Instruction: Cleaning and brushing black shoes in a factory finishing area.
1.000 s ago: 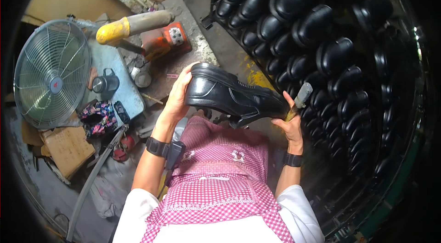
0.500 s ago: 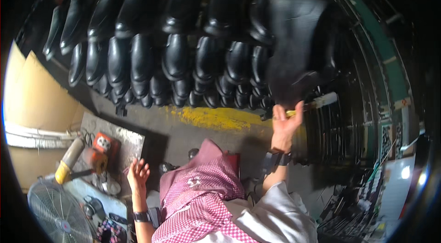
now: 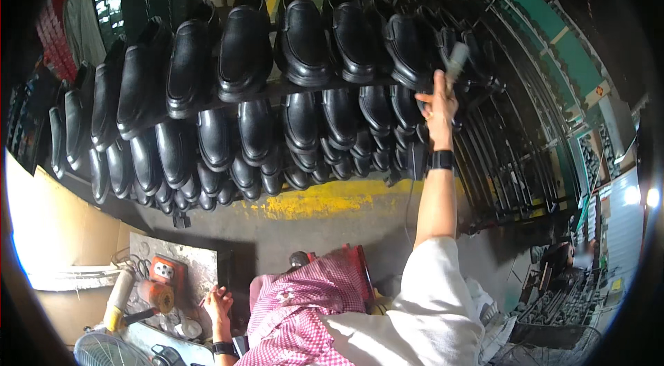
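Note:
My right hand (image 3: 440,104) is stretched far forward at the right end of a rack of shoes. It is closed around a slim tool that looks like a brush, with a pale blurred head (image 3: 456,58) pointing up and away. Close by its fingers is a black leather loafer (image 3: 408,51), toe toward me; whether they touch it I cannot tell. Similar black shoes hang or sit in several tiers along the rack. My left hand (image 3: 218,304) is low at the left beside the bench, fingers loosely bent and apart, with nothing clearly in it.
A metal-topped bench (image 3: 197,259) at the left carries an orange box (image 3: 168,270) with sockets and other tools. A fan (image 3: 111,351) stands at the lower left. Dark metal racks (image 3: 512,151) line the right side. Yellow paint (image 3: 311,201) marks the floor under the shoes.
My right hand has moved forward, still holding the tool. The large black shoe that was close above it is no longer there. My left hand has lowered and its fingers have curled.

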### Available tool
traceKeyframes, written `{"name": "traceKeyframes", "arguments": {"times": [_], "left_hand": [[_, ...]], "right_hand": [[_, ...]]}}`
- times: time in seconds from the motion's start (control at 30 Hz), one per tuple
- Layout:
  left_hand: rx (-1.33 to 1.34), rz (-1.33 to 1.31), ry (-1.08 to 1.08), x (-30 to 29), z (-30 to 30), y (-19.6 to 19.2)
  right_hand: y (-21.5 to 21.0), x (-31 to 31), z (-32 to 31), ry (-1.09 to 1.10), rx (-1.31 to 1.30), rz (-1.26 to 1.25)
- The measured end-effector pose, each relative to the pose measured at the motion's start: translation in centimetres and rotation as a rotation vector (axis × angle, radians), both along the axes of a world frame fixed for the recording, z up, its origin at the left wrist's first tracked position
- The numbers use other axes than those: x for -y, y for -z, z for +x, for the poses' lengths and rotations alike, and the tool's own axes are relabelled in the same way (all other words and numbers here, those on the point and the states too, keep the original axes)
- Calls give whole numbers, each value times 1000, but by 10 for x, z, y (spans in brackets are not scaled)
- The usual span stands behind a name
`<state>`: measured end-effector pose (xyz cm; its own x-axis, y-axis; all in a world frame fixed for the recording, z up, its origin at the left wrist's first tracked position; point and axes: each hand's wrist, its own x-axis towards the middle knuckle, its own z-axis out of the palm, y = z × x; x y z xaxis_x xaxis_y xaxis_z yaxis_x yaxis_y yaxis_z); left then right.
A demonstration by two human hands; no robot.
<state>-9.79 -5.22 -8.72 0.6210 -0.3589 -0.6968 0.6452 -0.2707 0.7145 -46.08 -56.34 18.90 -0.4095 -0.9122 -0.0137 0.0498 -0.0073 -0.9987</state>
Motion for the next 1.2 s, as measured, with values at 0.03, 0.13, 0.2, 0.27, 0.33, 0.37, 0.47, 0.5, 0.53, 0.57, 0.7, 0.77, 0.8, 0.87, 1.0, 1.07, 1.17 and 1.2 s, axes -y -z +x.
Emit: {"name": "traceKeyframes", "arguments": {"times": [0.03, 0.13, 0.2, 0.27, 0.33, 0.37, 0.47, 0.5, 0.53, 0.57, 0.7, 0.77, 0.8, 0.87, 1.0, 1.07, 1.17, 1.2], "left_hand": [[10, 1, 33, 4, -4, 0], [31, 27, 99, 5, -9, 9], [5, 71, 120, -3, -9, 18], [13, 77, 98, -19, -6, 26], [-38, 155, 10, -28, -5, 31], [-13, 179, 6, -33, -6, 31], [-66, 173, 24, -38, -2, 43], [-51, 201, -13, -47, -3, 42], [-38, 216, -48, -56, -5, 40], [-38, 228, -65, -63, -6, 43], [-65, 245, -78, -75, -10, 48], [-91, 237, -93, -78, -10, 51], [-112, 227, -98, -81, -10, 55], [-117, 234, -110, -86, -15, 62], [-132, 164, -151, -77, -17, 59], [-153, 108, -150, -79, -15, 60], [-147, 95, -240, -80, -18, 57], [-158, 111, -261, -84, -19, 55]], "right_hand": [[8, 6, -16, 105, 31, -91], [18, 35, -64, 427, 185, -200], [9, 54, -90, 345, 283, -54], [-6, 70, -91, 297, 310, 63], [-4, 89, -97, 196, 254, 145], [-5, 95, -104, 151, 292, 210], [31, 91, -170, -249, -243, -317], [39, 80, -156, -215, -89, -326], [39, 65, -132, -127, 5, -223], [27, 37, -96, 11, 148, -340], [15, -25, -68, -23, 609, -347], [18, -51, -57, -200, 718, -344], [18, -65, -44, -264, 737, -316], [11, -93, 1, -352, 646, -226], [24, -136, 89, 108, 899, 11], [66, -170, 81, -609, -559, -232], [96, -201, 147, -1006, 494, 314], [112, -212, 166, -1082, 449, 416]]}}
